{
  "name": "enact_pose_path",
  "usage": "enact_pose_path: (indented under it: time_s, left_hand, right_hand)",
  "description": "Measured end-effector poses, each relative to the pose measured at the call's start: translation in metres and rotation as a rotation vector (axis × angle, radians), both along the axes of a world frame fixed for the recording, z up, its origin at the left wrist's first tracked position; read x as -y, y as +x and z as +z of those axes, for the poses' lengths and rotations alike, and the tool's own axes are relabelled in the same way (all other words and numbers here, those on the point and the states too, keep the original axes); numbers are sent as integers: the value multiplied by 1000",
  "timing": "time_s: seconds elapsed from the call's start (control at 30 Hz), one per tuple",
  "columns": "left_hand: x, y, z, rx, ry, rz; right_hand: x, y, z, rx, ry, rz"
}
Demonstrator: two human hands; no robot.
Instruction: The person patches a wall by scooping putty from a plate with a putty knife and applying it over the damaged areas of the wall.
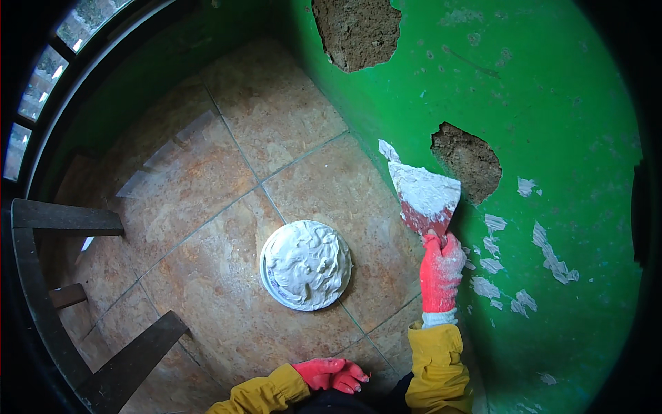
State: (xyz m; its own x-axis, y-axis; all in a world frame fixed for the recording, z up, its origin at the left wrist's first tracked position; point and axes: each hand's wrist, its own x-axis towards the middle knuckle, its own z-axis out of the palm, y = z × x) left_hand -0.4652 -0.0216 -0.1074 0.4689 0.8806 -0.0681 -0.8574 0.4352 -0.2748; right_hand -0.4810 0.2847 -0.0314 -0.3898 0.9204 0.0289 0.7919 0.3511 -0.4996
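Note:
My right hand (442, 270), in a pink-red work glove dusted with white, is closed round the handle of a wide putty knife (425, 199). White filler covers most of its reddish blade, which is by the green wall (552, 131), just left of a hole (467, 162) showing brown rough material. Whether the blade touches the wall I cannot tell. My left hand (332, 375), in the same kind of glove, is low by my body with loosely bent fingers apart and nothing in them. A round white tub or lid (308, 265) heaped with filler sits on the floor between.
A larger hole (357, 33) breaks the wall higher up. Several white filler smears (549, 254) mark the wall right of my right hand. Dark wooden furniture (52, 303) stands at the left on the brown tiled floor (200, 276). A window (41, 83) is at the upper left.

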Motion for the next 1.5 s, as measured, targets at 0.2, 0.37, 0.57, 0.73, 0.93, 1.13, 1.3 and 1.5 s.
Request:
enact_pose_path:
  time_s: [0.2, 0.37, 0.57, 0.73, 0.93, 1.13, 1.3, 1.5]
  left_hand:
    - [1, 4, -4, 3, 0, 12]
    - [3, 4, -4, -9, -11, -3]
    - [-2, -2, 4, -12, 6, 13]
    - [3, 3, -3, -20, -8, -17]
    - [1, 6, -7, -13, 4, -17]
    - [0, 0, 0, -24, -2, -12]
    - [1, 0, 0, -19, -2, -12]
    - [-2, -2, 5, -22, 13, 1]
  right_hand:
    - [-10, 12, -10, -59, -29, -68]
    - [-7, 4, -3, -80, -119, -65]
    - [-24, 5, -23, -90, -95, -107]
    - [-8, 2, 5, -37, -172, -103]
    - [-14, -2, 1, -28, -31, -90]
    - [2, 7, 22, -47, -85, -51]
    - [5, -23, 18, 23, 159, 47]
    - [2, -42, 11, 121, 106, 247]
